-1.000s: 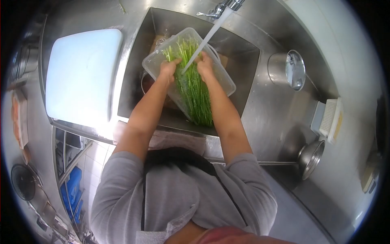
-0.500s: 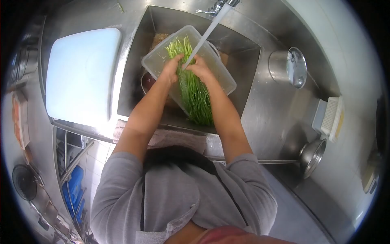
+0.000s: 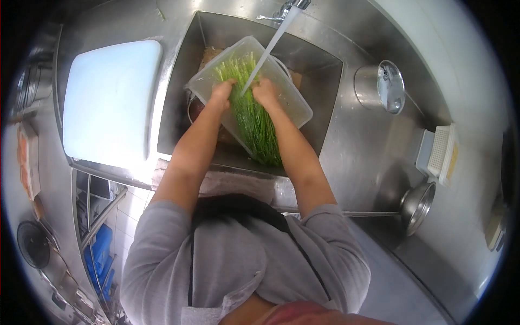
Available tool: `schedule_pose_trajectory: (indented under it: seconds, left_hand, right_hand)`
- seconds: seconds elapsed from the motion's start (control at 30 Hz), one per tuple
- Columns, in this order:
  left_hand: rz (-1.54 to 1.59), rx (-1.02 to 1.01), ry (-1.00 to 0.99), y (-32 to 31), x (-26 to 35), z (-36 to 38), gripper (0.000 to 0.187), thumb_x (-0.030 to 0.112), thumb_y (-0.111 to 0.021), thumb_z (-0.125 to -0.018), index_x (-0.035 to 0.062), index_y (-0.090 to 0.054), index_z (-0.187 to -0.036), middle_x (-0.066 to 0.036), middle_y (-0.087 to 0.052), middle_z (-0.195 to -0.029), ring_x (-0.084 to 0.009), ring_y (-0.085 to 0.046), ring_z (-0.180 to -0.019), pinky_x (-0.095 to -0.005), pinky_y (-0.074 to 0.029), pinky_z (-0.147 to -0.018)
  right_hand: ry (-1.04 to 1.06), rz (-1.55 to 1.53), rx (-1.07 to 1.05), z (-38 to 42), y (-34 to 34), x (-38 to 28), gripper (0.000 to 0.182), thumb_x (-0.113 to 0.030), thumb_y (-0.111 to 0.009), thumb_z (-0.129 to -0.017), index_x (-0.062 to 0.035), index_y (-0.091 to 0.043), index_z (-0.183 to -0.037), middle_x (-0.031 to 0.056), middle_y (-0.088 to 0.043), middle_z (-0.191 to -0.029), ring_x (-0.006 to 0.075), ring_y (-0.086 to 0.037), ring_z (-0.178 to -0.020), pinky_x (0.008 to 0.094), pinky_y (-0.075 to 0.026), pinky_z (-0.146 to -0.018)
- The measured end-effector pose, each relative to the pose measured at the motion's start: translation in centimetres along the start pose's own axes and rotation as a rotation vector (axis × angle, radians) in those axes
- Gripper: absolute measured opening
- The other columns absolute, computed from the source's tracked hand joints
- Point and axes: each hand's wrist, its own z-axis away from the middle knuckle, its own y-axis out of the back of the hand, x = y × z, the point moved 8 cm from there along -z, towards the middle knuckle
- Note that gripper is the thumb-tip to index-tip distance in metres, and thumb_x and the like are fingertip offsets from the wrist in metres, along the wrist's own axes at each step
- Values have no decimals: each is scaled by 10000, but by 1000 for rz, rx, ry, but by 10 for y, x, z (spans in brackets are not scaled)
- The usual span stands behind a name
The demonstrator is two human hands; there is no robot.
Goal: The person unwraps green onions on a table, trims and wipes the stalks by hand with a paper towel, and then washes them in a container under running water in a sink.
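A bunch of long-stemmed greens (image 3: 254,127) lies slantwise in a translucent plastic tub (image 3: 295,103), pale stem ends at the far side and dark leaves toward me. My left hand (image 3: 221,93) is closed on the left edge of the bunch, fingers partly hidden among the stems. On the right edge, my right hand (image 3: 265,93) is curled round more stems. Between the hands a stream of water (image 3: 269,47) from the faucet (image 3: 295,6) falls on the greens. The tub rests tilted inside a steel sink (image 3: 319,81).
Left of the sink lies a white cutting board (image 3: 111,103). A steel pot (image 3: 374,86) stands on the right counter, with a steel bowl (image 3: 417,210) and white baskets (image 3: 440,154) nearer the wall. A round vessel (image 3: 195,108) shows partly under the tub. A towel (image 3: 238,185) hangs along the front edge.
My hands have moved slightly apart, and the stems between them are more spread out. The stem ends now look lower and blurred in the water. The tub has barely shifted.
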Motion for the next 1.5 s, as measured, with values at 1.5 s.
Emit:
schedule_pose_trajectory:
  seconds: [1.5]
  left_hand:
    - [95,-373,-689,-136,154,210,430,-65,-701,-800,22,-447,-1135,-127,-608,-886,-256,-655,-745,-388,-572,-625]
  right_hand:
    - [273,-609,-256,112,81,-133,344,-21,-751,-637,4,-611,-951,120,-644,-759,218,-652,-665,341,-531,-607]
